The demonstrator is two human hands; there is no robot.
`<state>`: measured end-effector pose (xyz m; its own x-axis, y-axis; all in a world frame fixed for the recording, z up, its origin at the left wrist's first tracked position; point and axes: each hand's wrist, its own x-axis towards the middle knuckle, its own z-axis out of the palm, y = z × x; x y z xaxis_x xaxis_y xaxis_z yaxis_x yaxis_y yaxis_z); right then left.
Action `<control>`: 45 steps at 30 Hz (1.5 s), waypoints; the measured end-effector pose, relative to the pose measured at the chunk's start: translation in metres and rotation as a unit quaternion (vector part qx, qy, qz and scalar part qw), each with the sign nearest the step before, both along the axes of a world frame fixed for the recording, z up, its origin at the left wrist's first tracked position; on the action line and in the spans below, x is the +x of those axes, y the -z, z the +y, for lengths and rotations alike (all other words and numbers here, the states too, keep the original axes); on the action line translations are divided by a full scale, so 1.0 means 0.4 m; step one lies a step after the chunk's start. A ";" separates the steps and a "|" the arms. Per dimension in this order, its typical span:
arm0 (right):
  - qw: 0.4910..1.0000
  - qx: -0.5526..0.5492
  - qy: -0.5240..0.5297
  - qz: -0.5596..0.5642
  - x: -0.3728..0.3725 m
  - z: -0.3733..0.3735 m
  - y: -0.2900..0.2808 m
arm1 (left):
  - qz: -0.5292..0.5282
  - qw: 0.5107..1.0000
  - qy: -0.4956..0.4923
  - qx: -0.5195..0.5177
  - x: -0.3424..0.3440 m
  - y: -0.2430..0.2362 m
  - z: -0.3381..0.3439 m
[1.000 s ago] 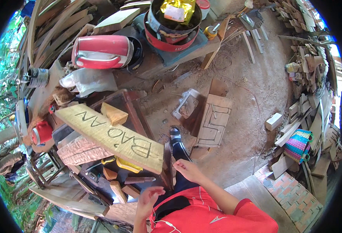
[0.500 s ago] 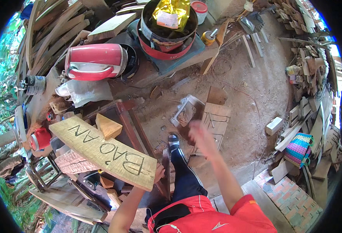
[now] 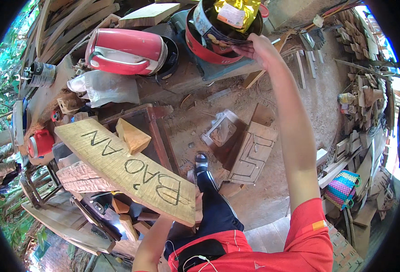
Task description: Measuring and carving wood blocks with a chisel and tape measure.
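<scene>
A long wooden board (image 3: 136, 170) with dark drawn lettering slants across the lower left. My left hand (image 3: 199, 199) grips its near right end; most of that hand is hidden behind the board. At the top, my right hand (image 3: 257, 52) has its fingers closed over the rim of a round tin (image 3: 203, 20). A shiny gold packet (image 3: 240, 13) with a white label sits in the tin. The tin leans inside a red basin (image 3: 195, 45). A triangular wood block (image 3: 132, 137) touches the board's far edge.
A red and white jug (image 3: 122, 52) lies on the bench left of the basin, above a plastic bag (image 3: 104, 86). A line-marked board (image 3: 254, 152) and a clear plastic tray (image 3: 222, 129) are on the dirt floor. Wood scraps (image 3: 363, 97) pile up at right.
My right hand has gone up and forward from above the floor to the tin's rim, and the tin has tilted. My left hand keeps the lettered board, which has shifted slightly in view.
</scene>
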<state>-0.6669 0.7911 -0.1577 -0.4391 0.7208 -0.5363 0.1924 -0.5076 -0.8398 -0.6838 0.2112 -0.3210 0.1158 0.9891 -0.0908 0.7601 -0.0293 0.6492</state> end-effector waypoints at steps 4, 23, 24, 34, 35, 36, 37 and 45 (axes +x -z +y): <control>0.999 0.020 0.038 -0.011 0.024 0.008 -0.002 | 0.032 0.998 -0.042 0.040 0.020 -0.006 0.011; 0.983 0.122 0.126 0.058 0.265 -0.070 -0.169 | 0.041 0.997 -0.043 0.052 0.002 -0.133 0.104; 0.983 0.110 0.138 0.045 0.299 -0.089 -0.179 | 0.029 0.999 -0.045 0.009 -0.012 -0.192 0.142; 0.967 0.045 0.249 -0.022 0.544 -0.352 -0.070 | 0.065 0.995 -0.065 0.034 -0.013 0.079 -0.069; 0.958 0.058 0.276 -0.061 0.659 -0.391 -0.054 | -0.054 0.997 -0.051 -0.024 0.032 -0.102 0.107; 0.957 0.043 0.281 -0.051 0.652 -0.421 -0.036 | -0.040 0.998 -0.052 -0.026 0.011 -0.114 0.102; 0.956 0.032 0.288 -0.049 0.649 -0.449 -0.032 | -0.027 0.997 -0.033 0.058 0.002 -0.107 0.098; 0.946 -0.003 0.321 -0.037 0.644 -0.622 -0.009 | -0.031 0.998 -0.055 -0.011 0.003 -0.101 0.082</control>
